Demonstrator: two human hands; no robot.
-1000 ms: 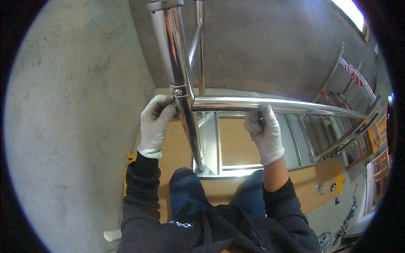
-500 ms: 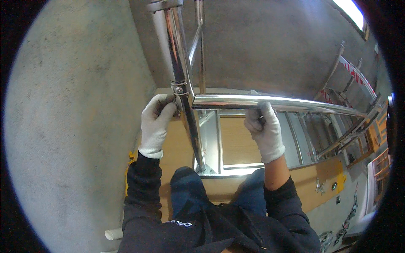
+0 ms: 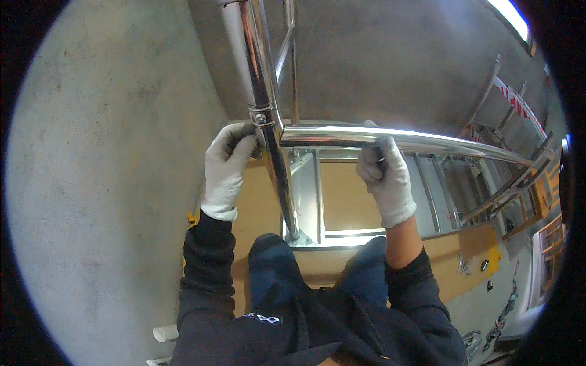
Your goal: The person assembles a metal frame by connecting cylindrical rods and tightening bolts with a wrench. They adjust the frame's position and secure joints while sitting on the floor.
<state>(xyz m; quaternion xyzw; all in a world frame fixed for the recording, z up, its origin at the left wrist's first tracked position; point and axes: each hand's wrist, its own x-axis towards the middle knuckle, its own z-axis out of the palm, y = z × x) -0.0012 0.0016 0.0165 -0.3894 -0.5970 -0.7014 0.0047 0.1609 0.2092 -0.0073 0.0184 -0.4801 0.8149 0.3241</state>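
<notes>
Two hands in white knit gloves are at work on one thick, polished metal post (image 3: 257, 79) and one polished horizontal tube (image 3: 323, 135) that meets it and runs off to the right. One round-headed bolt (image 3: 260, 119) shows on the post, at the collar just above that meeting point. Beyond stand one thinner upright tube (image 3: 296, 91) and one slanting brace (image 3: 283, 58). The post's lower end meets a triangular corner plate (image 3: 308, 235) on a metal base frame (image 3: 354, 240), which lies on brown sheeting (image 3: 439, 262).

The left hand (image 3: 226, 168) is mostly closed, thumb and fingers drawn in against the left side of the post, just below the bolt — its fingertips are hidden there, so I cannot tell whether they grip anything. The right hand (image 3: 387, 180) is curled round the horizontal tube, thumb against the near side and one gloved fingertip showing over the far edge.

Two denim knees (image 3: 268, 262) sit near, below the post. Far right, red-and-white tape (image 3: 516, 100) hangs on a metal frame; near right lies a small pile of metal hardware (image 3: 464, 265). One white pipe end (image 3: 165, 333) pokes out at near left — beside the sleeve.
</notes>
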